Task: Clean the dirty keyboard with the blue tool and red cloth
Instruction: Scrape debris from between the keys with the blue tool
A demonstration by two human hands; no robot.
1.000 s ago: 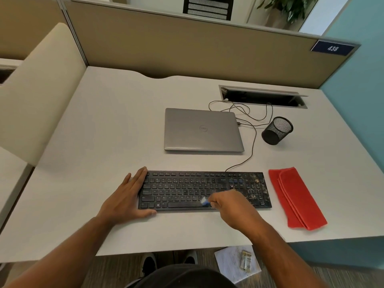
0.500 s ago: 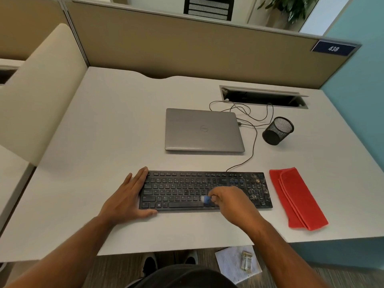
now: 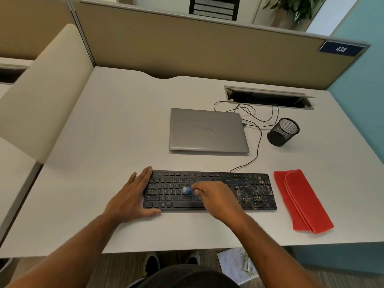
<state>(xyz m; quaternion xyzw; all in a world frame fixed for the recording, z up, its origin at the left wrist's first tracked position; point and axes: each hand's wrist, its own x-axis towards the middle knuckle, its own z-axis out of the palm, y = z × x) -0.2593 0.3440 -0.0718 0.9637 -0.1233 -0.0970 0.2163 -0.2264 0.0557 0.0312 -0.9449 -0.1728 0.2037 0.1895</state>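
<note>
A black keyboard (image 3: 172, 183) lies near the desk's front edge, with pale crumbs speckling its right side around the number pad. My left hand (image 3: 133, 197) rests flat against the keyboard's left end, thumb along its front edge. My right hand (image 3: 216, 197) is over the middle keys, fingers pinched on a small blue tool (image 3: 188, 191) whose blurred tip touches the letter keys. A folded red cloth (image 3: 301, 201) lies on the desk just right of the keyboard, untouched.
A closed silver laptop (image 3: 207, 130) sits behind the keyboard. A black mesh cup (image 3: 283, 132) stands to its right, with cables (image 3: 257, 129) running to a desk slot (image 3: 270, 98). A partition wall (image 3: 187, 46) borders the back. Papers (image 3: 234, 265) lie on the floor.
My right hand has moved the blue tool up from the bottom key rows and slightly left to the middle letter rows. My left hand has stayed in place.
</note>
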